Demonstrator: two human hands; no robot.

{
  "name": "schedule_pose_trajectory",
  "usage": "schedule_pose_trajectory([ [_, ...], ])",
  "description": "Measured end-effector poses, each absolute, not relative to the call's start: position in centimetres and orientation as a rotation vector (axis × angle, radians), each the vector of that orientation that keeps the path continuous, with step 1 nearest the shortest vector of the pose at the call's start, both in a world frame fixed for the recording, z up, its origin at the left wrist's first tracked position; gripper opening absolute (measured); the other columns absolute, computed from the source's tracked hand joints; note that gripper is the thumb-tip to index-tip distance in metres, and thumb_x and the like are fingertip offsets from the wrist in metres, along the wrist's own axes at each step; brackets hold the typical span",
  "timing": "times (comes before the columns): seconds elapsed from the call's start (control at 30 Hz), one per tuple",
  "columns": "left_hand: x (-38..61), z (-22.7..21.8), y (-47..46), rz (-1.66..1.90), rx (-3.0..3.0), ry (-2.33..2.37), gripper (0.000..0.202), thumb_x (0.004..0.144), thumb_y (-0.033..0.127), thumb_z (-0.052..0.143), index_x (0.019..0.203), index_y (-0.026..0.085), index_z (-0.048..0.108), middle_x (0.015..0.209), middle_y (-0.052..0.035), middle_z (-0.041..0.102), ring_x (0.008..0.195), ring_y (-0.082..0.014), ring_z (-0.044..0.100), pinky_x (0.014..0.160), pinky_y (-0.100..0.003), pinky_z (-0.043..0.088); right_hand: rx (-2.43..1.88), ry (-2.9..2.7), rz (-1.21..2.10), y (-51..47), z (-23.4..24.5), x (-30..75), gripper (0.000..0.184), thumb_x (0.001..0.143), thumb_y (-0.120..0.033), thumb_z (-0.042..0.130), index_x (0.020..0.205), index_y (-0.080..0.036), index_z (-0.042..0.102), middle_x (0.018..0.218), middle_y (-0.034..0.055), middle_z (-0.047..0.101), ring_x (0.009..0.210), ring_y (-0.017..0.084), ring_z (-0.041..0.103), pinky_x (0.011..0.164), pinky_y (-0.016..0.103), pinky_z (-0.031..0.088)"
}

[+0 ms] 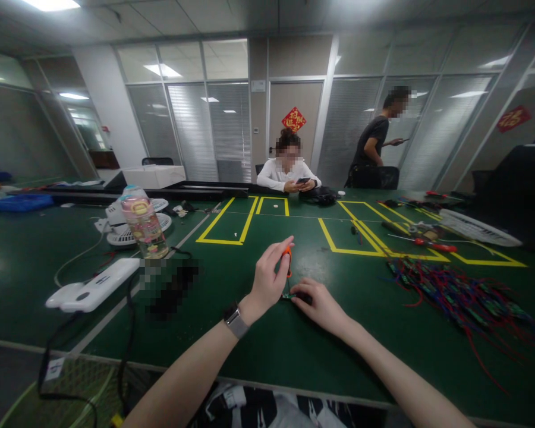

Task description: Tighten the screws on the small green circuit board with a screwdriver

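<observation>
My left hand [270,270] has its fingers stretched upward, with the orange handle of a screwdriver [288,255] held between thumb and fingers. The thin shaft points down at a small green circuit board [287,296] on the table. Beside it, my right hand [316,300] rests low with bent fingers, pinching the board's right edge. Whether the tip sits in a screw is too small to tell. Off to the right lies a heap of similar green boards with red and blue wires [459,297].
Left of my hands are a water bottle [145,229], a white fan [116,232] and a white device [100,288]. Pliers and red-handled tools [434,245] lie at right. Yellow tape outlines [218,241] mark the green table [232,368]. A seated person [289,169] faces me; another stands behind.
</observation>
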State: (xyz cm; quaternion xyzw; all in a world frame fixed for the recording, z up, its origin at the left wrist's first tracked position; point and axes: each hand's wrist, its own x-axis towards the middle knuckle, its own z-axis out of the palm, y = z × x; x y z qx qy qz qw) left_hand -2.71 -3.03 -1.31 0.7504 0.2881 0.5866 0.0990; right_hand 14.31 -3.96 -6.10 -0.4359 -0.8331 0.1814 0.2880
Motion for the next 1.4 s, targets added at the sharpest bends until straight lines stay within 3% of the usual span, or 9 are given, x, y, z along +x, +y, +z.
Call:
schedule_pose_trajectory([
  [0.13,-2.6,-1.38,-2.92,1.746,2.244,0.861,0.033,0.097,0.021,0.046,0.13,0.022,0.052,0.101,-0.0051,0.063,0.091,-0.0162,0.061,0.082,-0.03,0.05,-1.15,-2.227,0.486,-4.08,-5.96,14.33,0.016,0.086,-0.014,0.058,0.094,-0.017,0.071,0.091,0.0063,0.064,0.084,0.02,0.061,0.077,0.03,0.049],
  [0.3,-2.6,-1.47,-2.83,1.819,2.289,0.92,0.021,0.093,0.026,0.056,0.113,0.021,0.062,0.088,-0.0025,0.057,0.08,-0.0151,0.056,0.073,-0.028,0.049,-1.162,-2.226,0.484,-4.09,-5.95,14.31,0.016,0.086,-0.014,0.058,0.093,-0.018,0.071,0.091,0.0062,0.064,0.084,0.02,0.061,0.077,0.031,0.049],
  [0.5,-2.55,-1.34,-3.26,1.792,2.254,0.874,0.031,0.099,0.02,0.039,0.126,0.02,0.055,0.109,-0.0082,0.061,0.099,-0.0179,0.059,0.086,-0.032,0.05,-1.158,-2.225,0.485,-3.96,-6.04,14.31,0.015,0.086,-0.015,0.058,0.093,-0.018,0.071,0.091,0.0061,0.064,0.084,0.02,0.061,0.077,0.031,0.049],
  [0.73,-2.6,-1.65,-2.79,1.864,2.283,0.925,0.018,0.093,0.025,0.056,0.109,0.021,0.063,0.091,-0.0032,0.057,0.082,-0.0152,0.058,0.073,-0.028,0.05,-1.165,-2.221,0.491,-4.04,-6.02,14.27,0.016,0.086,-0.015,0.058,0.094,-0.018,0.071,0.092,0.0063,0.064,0.084,0.02,0.061,0.078,0.031,0.049],
  [0.97,-2.59,-1.46,-3.16,1.805,2.256,0.879,0.033,0.099,0.02,0.038,0.126,0.02,0.055,0.108,-0.0086,0.061,0.1,-0.0186,0.059,0.087,-0.034,0.049,-1.149,-2.225,0.476,-4.02,-6.11,14.21,0.017,0.086,-0.014,0.056,0.093,-0.019,0.071,0.09,0.0059,0.064,0.083,0.02,0.061,0.077,0.031,0.049],
  [1.23,-2.68,-1.48,-2.78,1.869,2.293,0.936,0.02,0.094,0.023,0.053,0.111,0.021,0.062,0.086,-0.0021,0.054,0.078,-0.0143,0.055,0.071,-0.027,0.048,-1.166,-2.212,0.477,-4.16,-5.98,14.12,0.016,0.085,-0.012,0.056,0.092,-0.018,0.07,0.091,0.0066,0.065,0.086,0.021,0.061,0.079,0.032,0.049],
  [1.4,-2.64,-1.48,-2.93,1.805,2.27,0.914,0.029,0.097,0.02,0.044,0.123,0.021,0.056,0.102,-0.0059,0.058,0.094,-0.017,0.058,0.082,-0.03,0.049,-1.166,-2.225,0.493,-4.16,-5.83,14.08,0.016,0.086,-0.011,0.055,0.092,-0.018,0.069,0.091,0.0068,0.064,0.087,0.021,0.061,0.08,0.032,0.049],
])
